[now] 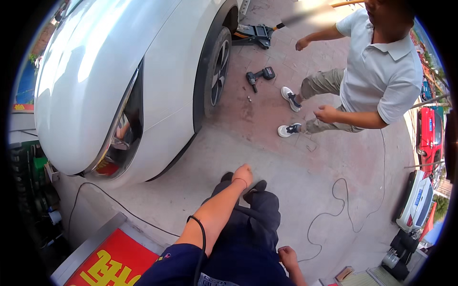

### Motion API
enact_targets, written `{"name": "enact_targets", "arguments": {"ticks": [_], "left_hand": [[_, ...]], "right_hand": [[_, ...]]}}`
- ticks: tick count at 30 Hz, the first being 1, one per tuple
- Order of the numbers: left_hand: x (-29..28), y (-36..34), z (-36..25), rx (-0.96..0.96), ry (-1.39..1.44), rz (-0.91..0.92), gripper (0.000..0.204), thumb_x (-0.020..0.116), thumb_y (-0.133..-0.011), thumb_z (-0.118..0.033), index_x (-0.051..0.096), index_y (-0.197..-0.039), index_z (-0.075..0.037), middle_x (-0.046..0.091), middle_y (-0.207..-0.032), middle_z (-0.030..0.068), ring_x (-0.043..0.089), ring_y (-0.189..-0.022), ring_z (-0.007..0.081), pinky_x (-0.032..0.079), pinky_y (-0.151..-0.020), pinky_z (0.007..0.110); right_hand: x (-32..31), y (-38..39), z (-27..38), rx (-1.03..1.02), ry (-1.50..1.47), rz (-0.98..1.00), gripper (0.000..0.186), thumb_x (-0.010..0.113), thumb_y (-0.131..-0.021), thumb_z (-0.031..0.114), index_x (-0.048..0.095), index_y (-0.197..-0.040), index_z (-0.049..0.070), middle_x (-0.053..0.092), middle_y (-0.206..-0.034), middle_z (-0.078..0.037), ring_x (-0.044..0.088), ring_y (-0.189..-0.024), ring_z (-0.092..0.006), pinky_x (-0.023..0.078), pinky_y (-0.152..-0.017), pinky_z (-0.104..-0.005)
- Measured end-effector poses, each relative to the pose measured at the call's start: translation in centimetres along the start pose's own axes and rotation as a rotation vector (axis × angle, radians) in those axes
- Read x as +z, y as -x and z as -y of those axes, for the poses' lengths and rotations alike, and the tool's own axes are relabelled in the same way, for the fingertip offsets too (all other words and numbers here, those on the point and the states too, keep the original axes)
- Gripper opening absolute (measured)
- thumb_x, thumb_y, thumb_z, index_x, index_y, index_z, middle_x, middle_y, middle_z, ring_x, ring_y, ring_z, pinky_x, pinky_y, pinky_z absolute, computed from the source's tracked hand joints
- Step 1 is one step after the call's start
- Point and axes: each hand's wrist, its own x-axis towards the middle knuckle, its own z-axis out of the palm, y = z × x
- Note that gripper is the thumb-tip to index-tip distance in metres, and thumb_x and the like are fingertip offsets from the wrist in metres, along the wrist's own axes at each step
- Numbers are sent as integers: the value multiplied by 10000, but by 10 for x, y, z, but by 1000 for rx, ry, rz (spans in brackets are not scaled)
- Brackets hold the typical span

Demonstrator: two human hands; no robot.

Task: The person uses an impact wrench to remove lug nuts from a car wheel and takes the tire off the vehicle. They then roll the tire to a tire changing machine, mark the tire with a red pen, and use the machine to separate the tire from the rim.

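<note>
My left hand (pixel 242 175) reaches forward over my shoes, its fingers curled into a fist, with nothing seen in it. A thin band is round that wrist, and a black cable (pixel 202 228) hangs over the forearm. Low beside my right hip is my right hand (pixel 287 256), fingers curled in, with nothing seen in it. Neither hand touches the white car (pixel 167 90) ahead to the left. On the paving near its front wheel (pixel 220 71) lies a black cordless impact wrench (pixel 260 76), and a small metal piece (pixel 249 99) is close by.
A floor jack (pixel 255 36) stands by the car's side. At right, a person in a white polo shirt (pixel 381 81) faces the car. A thin cable (pixel 343 200) snakes over the ground. A red sign panel (pixel 121 255) is at lower left; parked cars (pixel 429 136) line the far right.
</note>
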Motion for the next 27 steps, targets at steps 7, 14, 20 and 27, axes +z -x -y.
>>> {"name": "enact_targets", "arguments": {"ticks": [7,14,20,27], "left_hand": [[-78,-256,-99,203,260,-461,248,539,-937,-187,649,-1108,-46,708,-968,179,675,-924,334,516,-841,412],[-103,-384,10,-319,-141,-232,307,536,-952,-261,671,-1141,-61,721,-1071,182,686,-1041,352,535,-887,432],[-78,-627,71,-543,75,-111,345,596,-899,-274,722,-1128,-48,678,-1235,202,652,-1159,344,546,-923,418],[77,-810,-5,81,172,-226,220,484,-922,-191,649,-1020,-83,711,-944,153,664,-951,376,518,-862,436]], "right_hand": [[-144,-311,323,-424,13,20,168,560,-977,132,618,-1049,-9,665,-826,-81,628,-692,-139,524,-645,-279],[-41,-569,656,-734,635,256,280,626,-917,215,648,-1118,21,716,-876,-126,698,-820,-230,545,-790,-350],[97,-788,890,-1098,1333,74,509,669,-843,256,577,-1307,68,622,-1273,-180,600,-1194,-343,498,-1001,-436],[97,-1060,901,-1378,1969,-92,624,758,-815,291,523,-1322,15,569,-1295,-161,510,-1296,-332,460,-1039,-436]]}}
